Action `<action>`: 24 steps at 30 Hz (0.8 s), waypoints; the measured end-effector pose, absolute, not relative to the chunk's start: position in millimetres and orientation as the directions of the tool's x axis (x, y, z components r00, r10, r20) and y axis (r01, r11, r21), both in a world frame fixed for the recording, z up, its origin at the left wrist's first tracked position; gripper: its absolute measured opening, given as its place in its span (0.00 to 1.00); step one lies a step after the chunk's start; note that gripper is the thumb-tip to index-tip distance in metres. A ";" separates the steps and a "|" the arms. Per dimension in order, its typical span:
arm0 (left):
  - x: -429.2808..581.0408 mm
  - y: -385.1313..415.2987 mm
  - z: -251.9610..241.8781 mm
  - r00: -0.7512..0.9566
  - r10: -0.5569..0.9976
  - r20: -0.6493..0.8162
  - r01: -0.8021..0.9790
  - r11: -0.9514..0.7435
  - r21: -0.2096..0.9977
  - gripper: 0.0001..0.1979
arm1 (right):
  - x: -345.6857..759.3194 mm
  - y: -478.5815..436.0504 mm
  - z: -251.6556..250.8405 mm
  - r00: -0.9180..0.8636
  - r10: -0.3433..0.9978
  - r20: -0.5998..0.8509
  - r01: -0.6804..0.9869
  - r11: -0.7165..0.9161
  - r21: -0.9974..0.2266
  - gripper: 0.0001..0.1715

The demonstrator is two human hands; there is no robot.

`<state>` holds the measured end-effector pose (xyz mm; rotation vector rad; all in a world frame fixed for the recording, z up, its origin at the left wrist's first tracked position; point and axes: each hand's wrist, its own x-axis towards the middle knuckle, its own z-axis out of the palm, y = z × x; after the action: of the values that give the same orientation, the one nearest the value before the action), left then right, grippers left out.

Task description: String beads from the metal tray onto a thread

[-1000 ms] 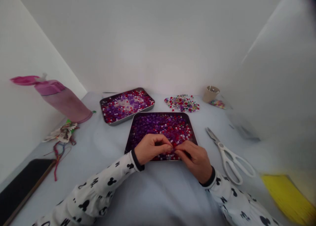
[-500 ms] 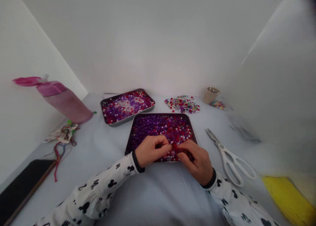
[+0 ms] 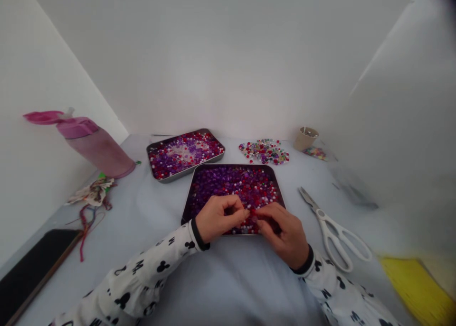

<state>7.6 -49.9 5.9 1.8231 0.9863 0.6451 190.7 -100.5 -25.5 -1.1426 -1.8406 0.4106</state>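
Observation:
A metal tray [image 3: 185, 211] with purple, red and white beads [image 3: 221, 180] lies in front of me. Over its near part, my left hand [image 3: 223, 217] is closed in a pinch, thumb against forefinger; whatever lies between them is too small to name. My right hand [image 3: 283, 231] faces it across a narrow gap, over the tray's near right corner, its thumb and forefinger curled together. Red beads show at these fingertips, but I cannot tell whether one is held or lies in the tray behind.
Behind stand a second bead tray [image 3: 171, 177], a heap of strung-looking beads [image 3: 264, 152] and a small cup [image 3: 305, 138]. White-handled scissors [image 3: 335, 231] and a yellow sheet [image 3: 418, 288] lie right. At left are a pink bottle [image 3: 101, 148], coloured threads [image 3: 85, 221] and a dark phone-like slab [image 3: 37, 274].
Both hands stay nearly in place, with only a slight shift of the fingertips. The whole view has moved a few pixels; the trays and other things keep their places.

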 end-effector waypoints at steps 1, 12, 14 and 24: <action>7.6 -49.9 5.8 0.535 0.845 0.018 0.345 -0.238 0.908 0.13 | 190.7 -100.6 -25.4 -0.160 0.836 0.526 0.533 0.521 -0.666 0.08; 6.0 -49.8 7.0 0.451 0.888 0.091 0.355 -0.272 0.895 0.13 | 191.5 -100.6 -25.7 -0.129 0.823 0.554 0.527 0.530 -0.664 0.10; 6.1 -49.9 6.3 0.474 0.877 0.079 0.353 -0.272 0.895 0.13 | 191.4 -100.1 -26.2 -0.133 0.822 0.553 0.533 0.530 -0.659 0.10; 6.4 -49.3 2.5 0.550 0.834 0.049 0.361 -0.291 0.886 0.13 | 189.3 -98.9 -26.1 -0.167 0.817 0.552 0.498 0.553 -0.668 0.08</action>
<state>6.4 -49.3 2.5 1.8784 0.9751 0.6544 189.3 -98.9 -26.1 -1.0812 -1.8247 0.4155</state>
